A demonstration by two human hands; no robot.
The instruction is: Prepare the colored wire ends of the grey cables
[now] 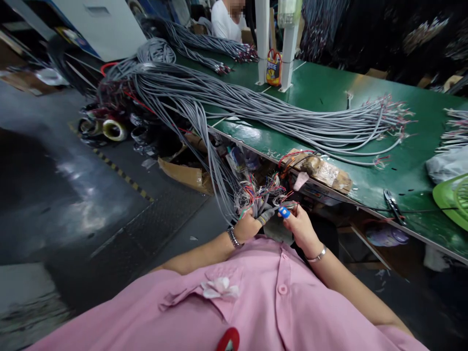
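Observation:
In front of my body, below the bench edge, my left hand (249, 225) is wrapped round a bundle of grey cables (218, 168). Their stripped ends (252, 191) fan out above it in red, white, blue and green wires. A grey covering is on the left thumb or a finger. Close beside it on the right, my right hand (300, 225) pinches some thin wire ends (288, 202) of the bundle between thumb and finger. Blue tape (284, 212) is wound round the right thumb. The fingertips of both hands are partly hidden by the wires.
A long pile of grey cables (234, 100) lies across the green bench (329, 87). Near its front edge are a tape-wrapped block (321, 170) and pliers (394, 205). A green basket (453, 197) stands far right. Rolls (114, 129) lie on the floor; a person (227, 22) is behind.

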